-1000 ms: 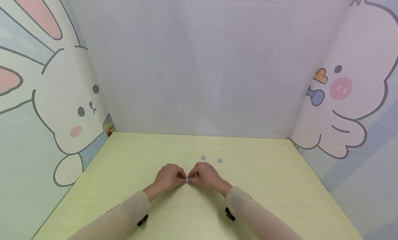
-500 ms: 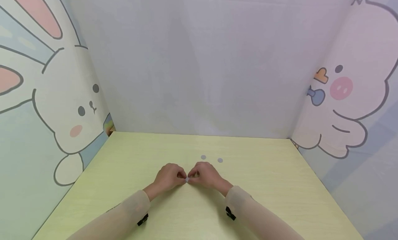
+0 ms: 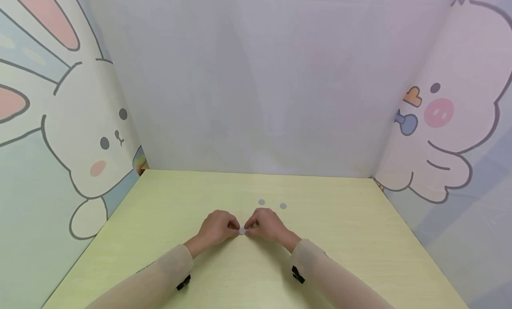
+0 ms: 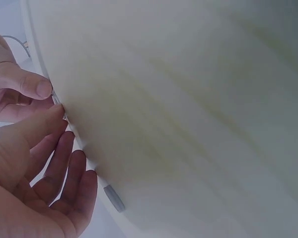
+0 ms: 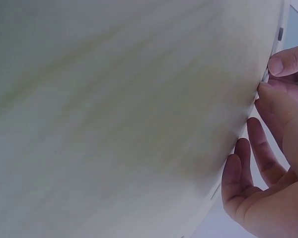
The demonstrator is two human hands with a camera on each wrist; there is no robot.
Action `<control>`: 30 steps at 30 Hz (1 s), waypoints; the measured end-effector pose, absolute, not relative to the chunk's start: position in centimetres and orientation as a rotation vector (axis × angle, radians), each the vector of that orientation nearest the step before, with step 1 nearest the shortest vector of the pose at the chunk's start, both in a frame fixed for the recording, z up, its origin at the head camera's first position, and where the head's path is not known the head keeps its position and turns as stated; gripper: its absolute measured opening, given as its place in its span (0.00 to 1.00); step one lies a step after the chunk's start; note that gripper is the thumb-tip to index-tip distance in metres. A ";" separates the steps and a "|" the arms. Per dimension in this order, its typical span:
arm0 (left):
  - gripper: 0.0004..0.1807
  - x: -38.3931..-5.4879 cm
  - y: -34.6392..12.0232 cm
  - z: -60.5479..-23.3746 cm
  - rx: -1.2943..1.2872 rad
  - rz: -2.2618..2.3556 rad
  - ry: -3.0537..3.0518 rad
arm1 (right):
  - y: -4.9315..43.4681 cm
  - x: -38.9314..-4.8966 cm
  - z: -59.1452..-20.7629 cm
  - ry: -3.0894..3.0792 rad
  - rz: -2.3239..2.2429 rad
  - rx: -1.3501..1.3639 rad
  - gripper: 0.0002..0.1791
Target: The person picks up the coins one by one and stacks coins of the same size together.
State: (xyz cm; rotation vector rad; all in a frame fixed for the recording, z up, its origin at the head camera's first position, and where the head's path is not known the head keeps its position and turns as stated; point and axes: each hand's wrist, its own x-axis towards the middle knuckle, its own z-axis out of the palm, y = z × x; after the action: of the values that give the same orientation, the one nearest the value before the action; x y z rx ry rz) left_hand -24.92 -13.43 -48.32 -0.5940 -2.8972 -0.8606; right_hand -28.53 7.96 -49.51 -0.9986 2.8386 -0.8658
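Disc (image 3: pixel 242 230) on surface (image 3: pixel 240 273), between your left hand (image 3: pixel 217 227) and right hand (image 3: pixel 267 226); fingers (image 4: pixel 42 121) of both pinch its edges.

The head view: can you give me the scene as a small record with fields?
Left hand: fingertips pinching near grey disc
Right hand: fingertips at its opposite edge
Farther left disc: flat on the table, beyond the hands
Farther right disc: likewise, apart from it
Table: pale yellow
Left panel: cartoon rabbit
Right panel: duck-like cartoon

Small grey disc (image 3: pixel 242 230), round, face upward, between left grip (image 3: pixel 219 225) and right grip (image 3: pixel 267 224).
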 end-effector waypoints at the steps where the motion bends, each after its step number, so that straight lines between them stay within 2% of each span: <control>1: 0.04 -24.9 -13.5 -48.3 -0.596 -0.862 -2.898 | 7.9 -28.5 -49.5 2.840 -0.865 -0.996 0.03; 30: 0.05 -24.9 -13.7 -48.3 -0.600 -0.877 -2.872 | 7.1 -28.2 -49.3 2.845 -0.858 -0.924 0.02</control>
State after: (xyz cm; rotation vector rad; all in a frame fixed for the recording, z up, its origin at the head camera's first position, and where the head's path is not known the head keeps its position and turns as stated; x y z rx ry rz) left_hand -24.89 -13.70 -48.33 -0.6001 -2.8721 -0.8771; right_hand -28.17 7.12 -49.34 -0.9243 2.8453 -0.8575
